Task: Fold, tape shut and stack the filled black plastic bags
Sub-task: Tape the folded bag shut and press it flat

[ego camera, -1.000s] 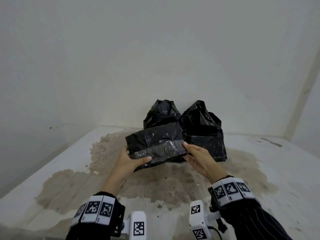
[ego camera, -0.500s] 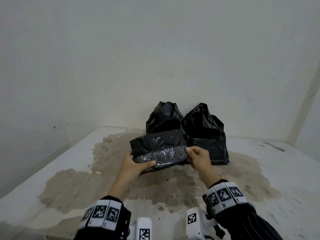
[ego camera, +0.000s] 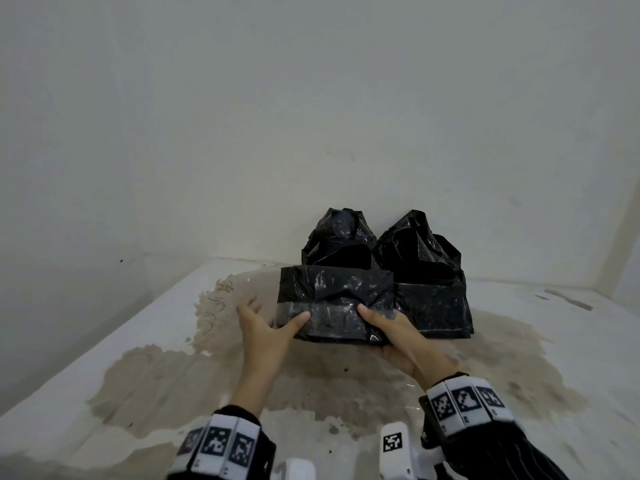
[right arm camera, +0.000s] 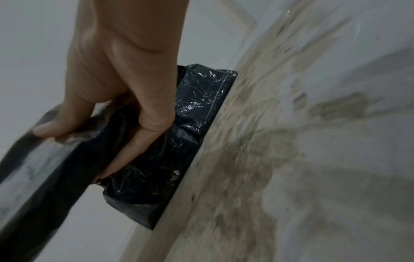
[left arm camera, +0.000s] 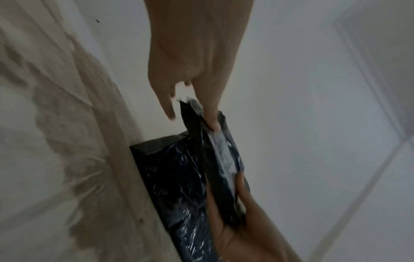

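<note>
A folded black bag (ego camera: 337, 308) with a strip of clear tape (ego camera: 332, 318) across its front is held just in front of two other filled black bags. My right hand (ego camera: 391, 332) grips its right end, thumb on the tape and fingers curled underneath, as the right wrist view shows (right arm camera: 116, 79). My left hand (ego camera: 266, 323) is at the bag's left end with only the thumb lying on the tape; its fingers (ego camera: 250, 303) are spread straight, off the bag. The left wrist view shows the same bag (left arm camera: 221, 159) edge-on. Whether it rests on the surface I cannot tell.
Behind stand a crumpled black bag (ego camera: 337, 240) on the left and another (ego camera: 420, 251) on top of a flat taped one (ego camera: 434, 308) on the right, against the back wall. The white surface (ego camera: 104, 341) carries a wide brown stain (ego camera: 346, 379). A wall closes the left side.
The bag went forward toward the other bags and levelled out. My left fingers came off its underside and spread; only the thumb stays on it. The right hand keeps its grip.
</note>
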